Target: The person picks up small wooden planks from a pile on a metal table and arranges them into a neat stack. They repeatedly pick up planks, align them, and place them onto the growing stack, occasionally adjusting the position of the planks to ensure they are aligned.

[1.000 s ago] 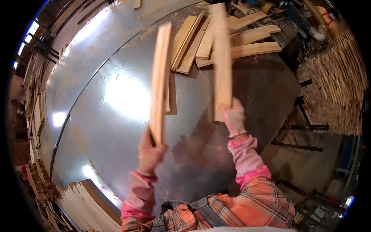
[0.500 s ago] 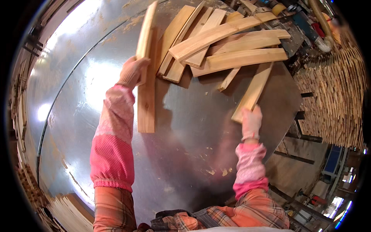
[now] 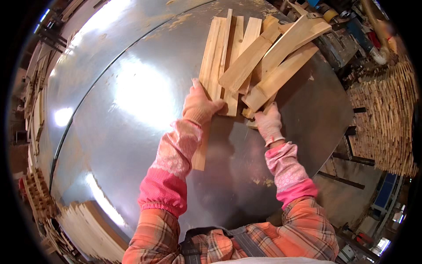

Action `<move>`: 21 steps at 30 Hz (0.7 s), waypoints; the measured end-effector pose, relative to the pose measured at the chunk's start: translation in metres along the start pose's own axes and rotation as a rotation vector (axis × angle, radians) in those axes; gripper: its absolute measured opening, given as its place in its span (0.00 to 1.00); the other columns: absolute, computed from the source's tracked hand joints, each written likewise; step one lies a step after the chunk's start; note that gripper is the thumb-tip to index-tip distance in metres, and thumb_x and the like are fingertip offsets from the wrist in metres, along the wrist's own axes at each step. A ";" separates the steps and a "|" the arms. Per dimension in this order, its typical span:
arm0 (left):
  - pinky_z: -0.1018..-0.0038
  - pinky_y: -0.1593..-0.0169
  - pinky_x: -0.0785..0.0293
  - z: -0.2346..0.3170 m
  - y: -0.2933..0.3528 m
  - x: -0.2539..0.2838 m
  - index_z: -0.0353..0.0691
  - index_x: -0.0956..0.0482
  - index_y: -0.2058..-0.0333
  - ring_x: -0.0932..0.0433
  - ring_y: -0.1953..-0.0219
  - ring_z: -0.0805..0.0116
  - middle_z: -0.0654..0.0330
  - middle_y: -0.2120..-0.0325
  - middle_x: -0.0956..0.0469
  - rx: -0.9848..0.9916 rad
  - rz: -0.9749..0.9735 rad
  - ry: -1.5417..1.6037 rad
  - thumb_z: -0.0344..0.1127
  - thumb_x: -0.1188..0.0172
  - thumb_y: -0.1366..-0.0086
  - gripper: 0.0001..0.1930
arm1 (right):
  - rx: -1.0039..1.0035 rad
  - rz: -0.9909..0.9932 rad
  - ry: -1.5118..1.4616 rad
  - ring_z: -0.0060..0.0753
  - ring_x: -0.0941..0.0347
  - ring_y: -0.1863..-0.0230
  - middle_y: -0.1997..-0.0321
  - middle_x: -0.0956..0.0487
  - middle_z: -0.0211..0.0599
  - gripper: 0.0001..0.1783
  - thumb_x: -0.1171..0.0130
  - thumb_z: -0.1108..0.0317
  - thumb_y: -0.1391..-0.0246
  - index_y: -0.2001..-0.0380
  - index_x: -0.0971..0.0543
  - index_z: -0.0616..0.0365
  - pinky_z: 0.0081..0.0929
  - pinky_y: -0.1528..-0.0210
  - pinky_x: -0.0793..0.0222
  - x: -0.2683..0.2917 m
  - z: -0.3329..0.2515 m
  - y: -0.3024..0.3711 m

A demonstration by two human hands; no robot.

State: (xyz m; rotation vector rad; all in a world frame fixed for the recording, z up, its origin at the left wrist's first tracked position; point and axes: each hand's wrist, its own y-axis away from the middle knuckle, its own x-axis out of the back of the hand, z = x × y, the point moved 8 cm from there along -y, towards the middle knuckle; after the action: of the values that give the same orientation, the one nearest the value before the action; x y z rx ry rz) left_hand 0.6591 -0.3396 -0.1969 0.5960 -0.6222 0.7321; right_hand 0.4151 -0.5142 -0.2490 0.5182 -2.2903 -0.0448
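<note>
My left hand, in a pale pink glove, grips wooden boards lying lengthwise on the metal table. Its fingers lie along their left side, and its thumb reaches across near their close end. One board sticks out beneath this hand toward me. At the near end of a loose, crisscrossed board pile, my gloved right hand is closed around a board mostly hidden under the others. Pink sleeve covers reach over both forearms.
The shiny metal table has a dark seam curving down its left. Stacked wood strips stand right of the table, more boards at lower left. Power tools and a hose are at the far right.
My left hand has lowered its board against the others and shifted right. My right hand has pushed its board up to the pile, whose boards have swung to a steeper angle.
</note>
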 end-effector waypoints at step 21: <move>0.60 0.39 0.25 -0.273 0.446 0.065 0.30 0.42 0.30 0.22 0.41 0.47 0.40 0.42 0.24 0.455 0.029 0.033 0.54 0.23 0.55 0.59 | -0.122 -0.458 -1.034 0.43 0.19 0.49 0.44 0.23 0.43 0.35 0.42 0.74 0.46 0.33 0.33 0.61 0.40 0.51 0.15 0.107 0.050 0.369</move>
State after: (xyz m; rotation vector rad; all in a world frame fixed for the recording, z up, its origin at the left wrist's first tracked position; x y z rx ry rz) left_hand 0.4443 0.1412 -0.2130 0.9921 -0.4338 0.9174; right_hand 0.1837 -0.2227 -0.1403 1.1329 -3.0439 -0.8451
